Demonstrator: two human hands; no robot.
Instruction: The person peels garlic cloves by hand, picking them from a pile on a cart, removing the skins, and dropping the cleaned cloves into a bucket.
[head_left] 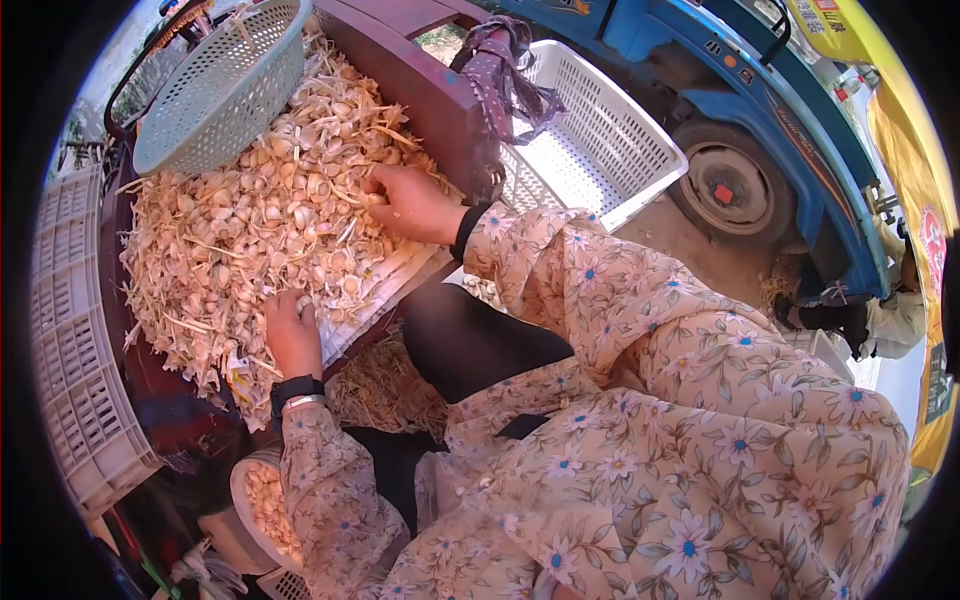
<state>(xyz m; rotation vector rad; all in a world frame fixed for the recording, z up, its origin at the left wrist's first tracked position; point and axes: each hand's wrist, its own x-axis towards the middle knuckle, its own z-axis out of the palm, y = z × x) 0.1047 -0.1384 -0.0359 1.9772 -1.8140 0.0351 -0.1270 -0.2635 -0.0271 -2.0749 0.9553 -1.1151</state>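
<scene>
Two hands of yours are down in the garlic pile (250, 230). It lies on the red cart (430, 90) and fills the picture from the middle out to 9 o'clock.

Your right hand (410, 205) is at the 3 o'clock edge of the pile. Its fingers are bent and the tips dig in among the bulbs. It may have one pinched, but the tips are hidden, so I cannot tell if it holds anything.

Your left hand (293, 335) is at the 6 o'clock edge, palm down, with a black watch (296, 388) on the wrist. Its fingers are tucked under stalks and skins, so I cannot tell there either.

It looks like you are picking through the heap, feeling for bulbs among the dry stalks. That step seems far from done, for lots of garlic lies on the cart.

A green basket (225, 85) rests on the pile at 12 o'clock. A white crate (610, 140) lies at 2 o'clock, near a blue truck's wheel (735, 185). A small bowl (236, 495) with cloves in it sits at 7 o'clock, close to your left arm.

For the next move, you need a firm pinch on one bulb. Then you need a pull clear of the tangle and a free path to whichever holder you choose.
</scene>
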